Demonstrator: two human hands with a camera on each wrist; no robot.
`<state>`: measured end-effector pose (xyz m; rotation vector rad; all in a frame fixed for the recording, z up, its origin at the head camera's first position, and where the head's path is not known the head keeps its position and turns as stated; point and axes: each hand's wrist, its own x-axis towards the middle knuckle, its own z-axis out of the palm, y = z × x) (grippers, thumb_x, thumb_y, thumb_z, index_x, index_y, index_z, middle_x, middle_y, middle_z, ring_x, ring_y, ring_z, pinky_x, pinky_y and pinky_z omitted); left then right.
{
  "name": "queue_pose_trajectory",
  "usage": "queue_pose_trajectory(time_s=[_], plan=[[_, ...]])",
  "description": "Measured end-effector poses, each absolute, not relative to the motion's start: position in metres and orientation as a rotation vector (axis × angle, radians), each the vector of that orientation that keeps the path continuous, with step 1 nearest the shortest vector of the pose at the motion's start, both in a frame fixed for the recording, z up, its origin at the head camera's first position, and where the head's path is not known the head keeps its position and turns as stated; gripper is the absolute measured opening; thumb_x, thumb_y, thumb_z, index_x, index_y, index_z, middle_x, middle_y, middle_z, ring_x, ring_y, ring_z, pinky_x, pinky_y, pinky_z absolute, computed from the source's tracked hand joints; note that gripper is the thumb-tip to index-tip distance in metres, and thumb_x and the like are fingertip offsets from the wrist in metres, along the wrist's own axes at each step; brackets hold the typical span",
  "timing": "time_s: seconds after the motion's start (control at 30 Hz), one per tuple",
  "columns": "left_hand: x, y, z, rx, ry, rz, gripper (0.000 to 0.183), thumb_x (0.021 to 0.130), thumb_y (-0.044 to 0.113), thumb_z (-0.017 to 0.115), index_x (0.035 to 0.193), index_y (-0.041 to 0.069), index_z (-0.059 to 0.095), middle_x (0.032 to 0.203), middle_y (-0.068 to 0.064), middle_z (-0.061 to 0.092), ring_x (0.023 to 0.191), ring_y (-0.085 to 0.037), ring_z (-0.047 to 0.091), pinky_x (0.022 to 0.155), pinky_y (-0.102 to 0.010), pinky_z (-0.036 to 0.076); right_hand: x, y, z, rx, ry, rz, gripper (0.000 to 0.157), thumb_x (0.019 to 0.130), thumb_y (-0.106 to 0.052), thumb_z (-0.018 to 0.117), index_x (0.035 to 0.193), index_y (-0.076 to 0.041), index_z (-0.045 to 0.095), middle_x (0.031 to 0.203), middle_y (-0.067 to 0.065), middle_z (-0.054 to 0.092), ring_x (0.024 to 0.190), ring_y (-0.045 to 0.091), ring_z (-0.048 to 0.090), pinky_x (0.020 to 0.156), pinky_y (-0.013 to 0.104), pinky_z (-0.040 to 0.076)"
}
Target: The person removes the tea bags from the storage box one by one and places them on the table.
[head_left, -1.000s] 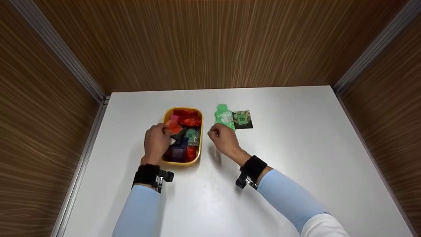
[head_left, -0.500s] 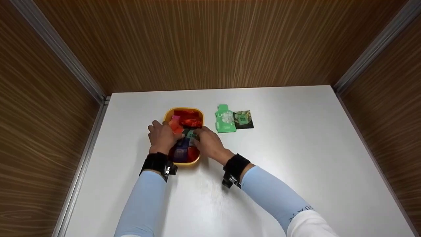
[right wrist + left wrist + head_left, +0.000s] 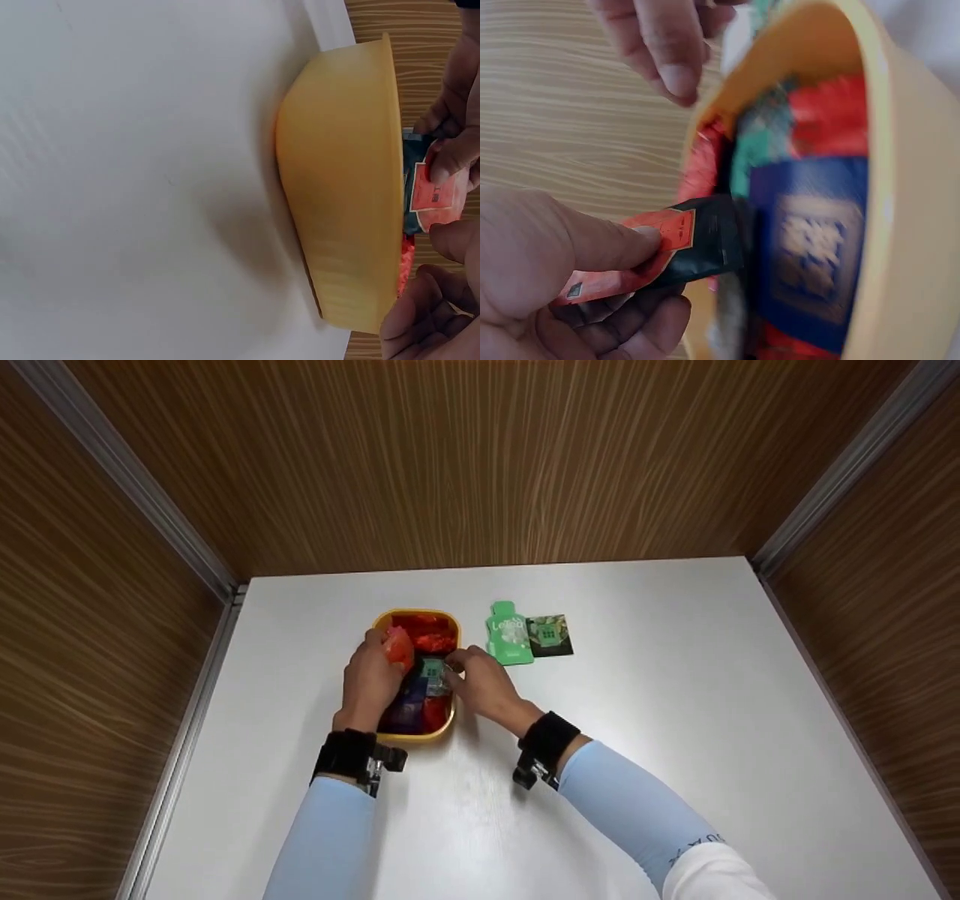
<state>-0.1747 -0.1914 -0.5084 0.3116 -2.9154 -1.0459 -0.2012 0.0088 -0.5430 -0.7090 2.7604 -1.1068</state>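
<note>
My left hand (image 3: 367, 679) pinches a red and black foil sachet (image 3: 697, 244) between thumb and fingers, over the left side of a yellow plastic tub (image 3: 415, 739). In the right wrist view the sachet stands above the tub's rim. My right hand (image 3: 486, 682) is at the tub's right edge, its fingers loosely bent and holding nothing. Inside the tub lie a dark blue packet (image 3: 810, 240), a green-labelled sachet (image 3: 433, 673) and several red packets, one red packet (image 3: 435, 712) near the front.
Right of the tub, a green bottle-shaped "LeTea" packet (image 3: 510, 636) lies on the white table (image 3: 465, 817), with a dark square sachet (image 3: 550, 635) beside it. Wood-grain panels (image 3: 480, 465) enclose the back and both sides.
My right hand has come left from beside the green packet to the tub. My left hand, spread over the tub half a second ago, now holds the red and black sachet, raised.
</note>
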Motion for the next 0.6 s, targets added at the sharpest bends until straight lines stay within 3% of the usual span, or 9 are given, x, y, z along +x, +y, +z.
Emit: queue_pose_trajectory(time_s=[0.13, 0.27, 0.43, 0.6], plan=[[-0.168, -0.181, -0.495, 0.240, -2.893, -1.092, 0.055, 0.098, 0.007, 0.071, 0.149, 0.000, 0.051, 0.138, -0.023, 0.062, 0.127, -0.039, 0.061, 0.106, -0.054, 0.051, -0.204, 0.016, -0.536, -0.692, 2.726, -1.226, 0.032, 0.101, -0.021, 0.071, 0.128, -0.002, 0.070, 0.111, 0.017, 0.069, 0.093, 0.027, 0.066, 0.082, 0.042, 0.055], [-0.160, -0.166, -0.486, 0.130, -2.857, -1.163, 0.036, 0.099, 0.010, 0.072, 0.134, 0.005, 0.064, 0.130, -0.017, 0.068, 0.119, -0.034, 0.064, 0.104, -0.051, 0.051, -0.205, 0.026, -0.528, -0.704, 2.656, -1.360, 0.043, 0.101, -0.020, 0.072, 0.140, -0.005, 0.063, 0.123, 0.019, 0.067, 0.097, 0.027, 0.067, 0.085, 0.043, 0.058], [-0.155, -0.144, -0.481, -0.020, -2.804, -1.237, 0.026, 0.097, 0.008, 0.075, 0.122, 0.009, 0.069, 0.121, -0.013, 0.073, 0.109, -0.031, 0.067, 0.098, -0.049, 0.055, -0.199, 0.048, -0.527, -0.674, 2.594, -1.542, 0.030, 0.098, -0.020, 0.076, 0.126, -0.009, 0.072, 0.116, 0.009, 0.072, 0.102, 0.023, 0.065, 0.087, 0.039, 0.057], [-0.157, -0.120, -0.480, -0.113, -2.801, -1.328, 0.025, 0.097, 0.010, 0.076, 0.122, 0.010, 0.071, 0.119, -0.010, 0.074, 0.108, -0.028, 0.067, 0.098, -0.046, 0.056, -0.190, 0.074, -0.533, -0.527, 2.531, -1.715, 0.020, 0.096, -0.019, 0.077, 0.114, -0.010, 0.077, 0.102, 0.004, 0.075, 0.089, 0.015, 0.061, 0.076, 0.026, 0.051]])
